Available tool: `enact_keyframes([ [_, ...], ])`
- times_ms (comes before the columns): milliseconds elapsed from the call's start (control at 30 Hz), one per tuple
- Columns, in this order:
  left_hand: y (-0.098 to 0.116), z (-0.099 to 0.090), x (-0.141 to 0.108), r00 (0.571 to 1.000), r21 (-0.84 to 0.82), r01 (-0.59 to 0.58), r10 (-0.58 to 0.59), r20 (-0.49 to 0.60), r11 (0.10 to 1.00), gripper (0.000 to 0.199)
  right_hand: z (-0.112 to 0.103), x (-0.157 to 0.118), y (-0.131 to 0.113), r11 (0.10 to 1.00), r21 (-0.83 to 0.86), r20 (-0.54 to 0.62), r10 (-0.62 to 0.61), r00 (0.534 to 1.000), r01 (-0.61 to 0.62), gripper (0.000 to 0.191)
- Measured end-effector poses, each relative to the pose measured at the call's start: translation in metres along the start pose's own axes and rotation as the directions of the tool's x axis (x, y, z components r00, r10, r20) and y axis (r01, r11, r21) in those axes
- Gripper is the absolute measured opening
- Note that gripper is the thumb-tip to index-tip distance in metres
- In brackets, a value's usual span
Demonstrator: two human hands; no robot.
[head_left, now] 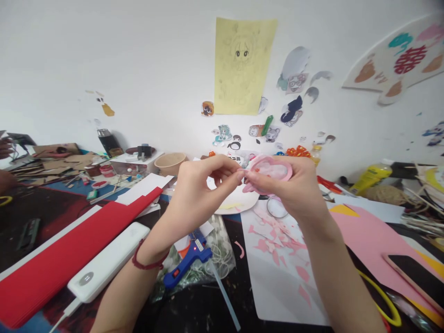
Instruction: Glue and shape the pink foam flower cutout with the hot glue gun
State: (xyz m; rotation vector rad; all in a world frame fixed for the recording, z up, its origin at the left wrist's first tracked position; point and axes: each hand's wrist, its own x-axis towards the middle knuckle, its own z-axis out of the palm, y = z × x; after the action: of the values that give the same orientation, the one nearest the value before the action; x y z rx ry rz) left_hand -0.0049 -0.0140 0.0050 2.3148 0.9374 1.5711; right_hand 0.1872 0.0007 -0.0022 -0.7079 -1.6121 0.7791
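Observation:
A pink, rounded, heart-like paper piece point(275, 169) with a pale, cloudy middle and a few small orange spots is held up in front of me. My right hand point(298, 185) grips it from the right, with the thumb across its lower front. Close against its left end, my left hand point(201, 189) is closed in a pinch, thumb to forefinger. What lies between those fingertips is too small to make out. Under my hands, a white sheet point(263, 277) bears pink paper scraps point(274, 231). A blue glue gun point(189, 261) with a clear glue stick lies below my left hand.
Left of me lie a red folded paper stack point(79, 249) and a white power bank point(109, 261) with a cable. Pink card point(374, 245) and a phone point(416, 277) are on the right. Behind stands a round bowl point(170, 163). Another person's hand point(5, 148) shows far left.

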Motion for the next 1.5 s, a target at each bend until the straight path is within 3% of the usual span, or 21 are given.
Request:
enact_keyframes([
  [133, 0.002, 0.001, -0.001, 1.0, -0.021, -0.001, 0.001, -0.02, 1.0, 0.011, 0.003, -0.001, 0.0, 0.998, 0.005, -0.042, -0.058, 0.997, 0.058, 0.011],
  [367, -0.002, 0.001, -0.001, 1.0, -0.22, 0.022, -0.022, 0.006, 0.975, 0.009, 0.009, -0.001, 0.0, 0.991, 0.055, -0.079, -0.114, 0.99, 0.119, 0.018],
  [567, -0.002, 0.006, 0.0, 0.995, -0.19, 0.004, -0.023, -0.096, 0.982, 0.005, 0.01, 0.0, 0.005, 0.99, 0.115, -0.077, -0.073, 0.994, 0.081, 0.013],
  [733, -0.002, 0.006, 0.0, 0.992, -0.144, -0.018, 0.0, -0.125, 0.989, 0.004, 0.007, -0.001, 0.005, 0.988, 0.155, -0.003, 0.005, 1.0, -0.005, 0.005],
  [1500, -0.002, 0.005, -0.001, 0.995, -0.147, 0.036, -0.049, -0.09, 0.989, 0.005, 0.011, -0.003, -0.003, 0.993, -0.091, -0.141, -0.089, 0.986, 0.077, 0.013],
])
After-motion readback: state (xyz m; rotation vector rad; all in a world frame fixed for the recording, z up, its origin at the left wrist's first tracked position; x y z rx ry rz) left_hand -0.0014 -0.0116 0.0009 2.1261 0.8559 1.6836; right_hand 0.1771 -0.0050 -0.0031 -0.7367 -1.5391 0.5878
